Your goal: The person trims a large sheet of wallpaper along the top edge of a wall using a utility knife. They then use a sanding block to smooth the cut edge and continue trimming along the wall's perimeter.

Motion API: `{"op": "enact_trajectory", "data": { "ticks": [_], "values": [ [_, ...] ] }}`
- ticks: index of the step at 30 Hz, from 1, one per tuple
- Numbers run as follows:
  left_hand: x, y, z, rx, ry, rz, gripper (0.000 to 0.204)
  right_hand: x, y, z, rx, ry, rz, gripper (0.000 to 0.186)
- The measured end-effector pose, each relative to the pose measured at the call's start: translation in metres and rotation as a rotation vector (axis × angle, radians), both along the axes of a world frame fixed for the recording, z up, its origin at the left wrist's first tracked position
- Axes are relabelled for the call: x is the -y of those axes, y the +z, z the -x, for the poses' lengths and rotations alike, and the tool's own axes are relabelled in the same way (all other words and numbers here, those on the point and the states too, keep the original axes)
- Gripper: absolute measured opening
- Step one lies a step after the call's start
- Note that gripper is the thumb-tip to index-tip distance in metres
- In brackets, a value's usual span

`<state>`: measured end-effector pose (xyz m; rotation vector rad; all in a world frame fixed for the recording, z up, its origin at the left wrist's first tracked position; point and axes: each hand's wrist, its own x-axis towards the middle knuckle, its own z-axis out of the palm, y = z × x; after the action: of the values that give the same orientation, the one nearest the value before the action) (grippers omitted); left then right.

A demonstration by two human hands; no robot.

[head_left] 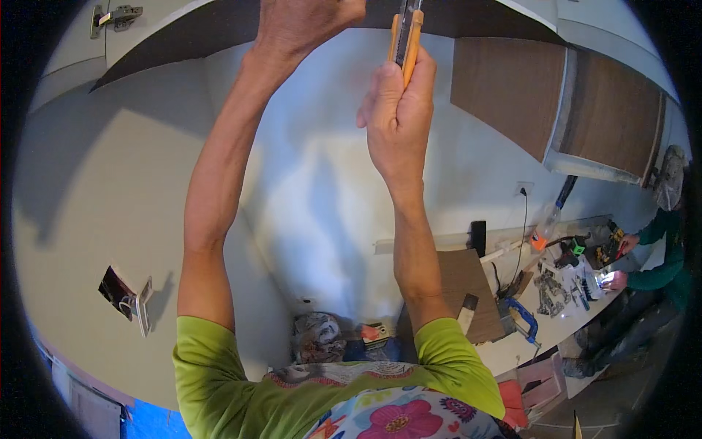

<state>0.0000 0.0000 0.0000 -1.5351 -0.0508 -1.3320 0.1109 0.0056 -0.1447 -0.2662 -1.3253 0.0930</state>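
Note:
Both my arms are raised toward the dark underside of a wall cabinet (468, 18). My right hand (401, 110) is closed around an orange utility knife (414, 45), its metal strip pointing up past the top edge of the view. To the left of it, my left hand (307, 23) is up against the same dark panel with its fingers curled in. The top edge cuts off part of that hand, so whatever it may hold is hidden.
At right, a worktop (570, 322) carries loose hardware, a blue clamp (523, 320) and a brown board (468, 289). Another person in a green sleeve (654, 278) works there. Brown-fronted cabinets (512, 91) hang at upper right. An opened wall box (117, 293) shows wires at left.

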Motion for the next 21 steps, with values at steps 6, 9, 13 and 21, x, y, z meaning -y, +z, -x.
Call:
{"op": "enact_trajectory", "data": {
  "ticks": [6, 9, 13, 21],
  "values": [
    [0.000, -0.001, 0.001, 0.006, -0.042, -0.053, 0.013, -0.004, -0.002, 0.001, 0.021, -0.015, -0.043, 0.033],
    [-0.007, 0.001, 0.003, 0.003, -0.049, -0.072, 0.013, -0.007, -0.002, 0.003, 0.024, -0.027, -0.045, 0.032],
    [-0.008, 0.002, 0.003, -0.007, -0.055, -0.081, 0.013, -0.005, -0.001, 0.002, 0.015, -0.076, -0.029, 0.033],
    [-0.012, 0.002, 0.005, -0.037, -0.035, -0.139, 0.013, -0.005, 0.008, 0.000, 0.037, -0.087, -0.058, 0.025]
  ]
}}
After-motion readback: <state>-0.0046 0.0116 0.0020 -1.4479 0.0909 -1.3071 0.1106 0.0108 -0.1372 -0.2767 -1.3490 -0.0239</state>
